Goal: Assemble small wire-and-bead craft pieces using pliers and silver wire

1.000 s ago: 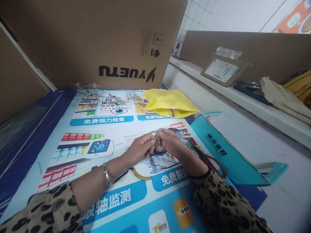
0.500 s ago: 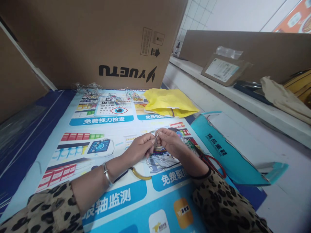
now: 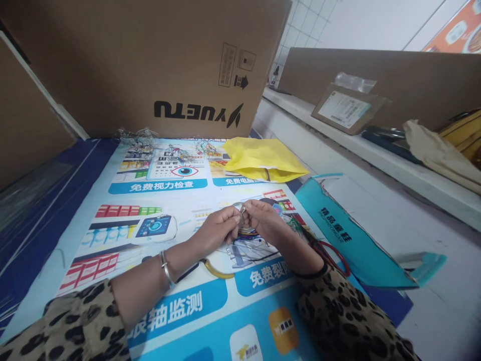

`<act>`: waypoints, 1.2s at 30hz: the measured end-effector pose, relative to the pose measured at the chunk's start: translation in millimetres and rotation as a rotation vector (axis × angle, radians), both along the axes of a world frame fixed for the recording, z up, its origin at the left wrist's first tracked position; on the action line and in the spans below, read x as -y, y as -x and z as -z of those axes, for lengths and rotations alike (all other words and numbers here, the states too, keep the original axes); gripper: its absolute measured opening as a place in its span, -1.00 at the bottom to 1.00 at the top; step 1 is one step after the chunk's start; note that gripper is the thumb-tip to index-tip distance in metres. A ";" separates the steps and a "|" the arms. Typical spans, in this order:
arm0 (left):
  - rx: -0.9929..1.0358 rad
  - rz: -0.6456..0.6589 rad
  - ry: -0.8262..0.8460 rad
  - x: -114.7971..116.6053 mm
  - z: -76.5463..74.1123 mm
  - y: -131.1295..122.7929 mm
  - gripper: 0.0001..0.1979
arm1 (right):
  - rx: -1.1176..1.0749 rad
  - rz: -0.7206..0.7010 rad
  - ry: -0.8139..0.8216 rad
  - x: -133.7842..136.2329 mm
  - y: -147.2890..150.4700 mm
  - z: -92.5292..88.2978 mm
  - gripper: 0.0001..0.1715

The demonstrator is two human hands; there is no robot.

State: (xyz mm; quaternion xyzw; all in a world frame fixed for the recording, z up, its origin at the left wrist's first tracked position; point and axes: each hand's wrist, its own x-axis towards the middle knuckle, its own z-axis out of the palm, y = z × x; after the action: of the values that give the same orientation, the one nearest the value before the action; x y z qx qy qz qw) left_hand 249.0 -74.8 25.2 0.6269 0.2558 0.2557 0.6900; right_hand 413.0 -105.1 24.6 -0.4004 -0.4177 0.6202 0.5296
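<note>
My left hand [image 3: 221, 226] and my right hand [image 3: 265, 219] meet above the printed sheet, fingertips almost touching. A small silvery piece [image 3: 242, 210] shows at the right hand's pinched thumb and finger, too tiny to name. My left hand is closed too, in a pinch. Just below its fingers hangs a short string of clear beads [image 3: 228, 249]; whether the hand holds it is partly hidden. Under both hands lies a bundle of thin coloured cords [image 3: 246, 236], partly covered by the fingers. A yellow curved band [image 3: 218, 271] lies near my left wrist.
A yellow pouch [image 3: 265, 156] lies at the back, near a large cardboard box [image 3: 124, 60]. Tangled clear strands [image 3: 137, 136] sit at the back left. On the right are a turquoise box piece [image 3: 345, 230] and red cord loops [image 3: 334, 253]. A white ledge [image 3: 394, 160] holds a package.
Almost nothing differs. Both hands keep the same pinch around the small piece, and the view has shifted very slightly.
</note>
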 end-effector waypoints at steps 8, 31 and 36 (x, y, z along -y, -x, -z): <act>0.006 -0.002 0.003 0.2 0.3 0.1 -0.80 | 0.014 0.006 0.003 -0.8 1.9 0.0 -0.71; 0.006 -0.005 0.001 0.7 -1.5 1.1 -0.79 | 0.035 0.002 0.010 0.5 1.4 -2.8 -0.70; -0.006 -0.012 -0.002 0.7 -3.5 0.9 -0.79 | 0.021 -0.020 -0.012 1.6 1.0 -4.7 -0.73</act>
State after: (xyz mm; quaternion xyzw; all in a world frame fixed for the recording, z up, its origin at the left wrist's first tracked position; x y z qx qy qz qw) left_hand 248.1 -75.6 28.7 0.6267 0.2616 0.2582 0.6871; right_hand 412.0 -106.7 29.3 -0.3995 -0.4307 0.6189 0.5214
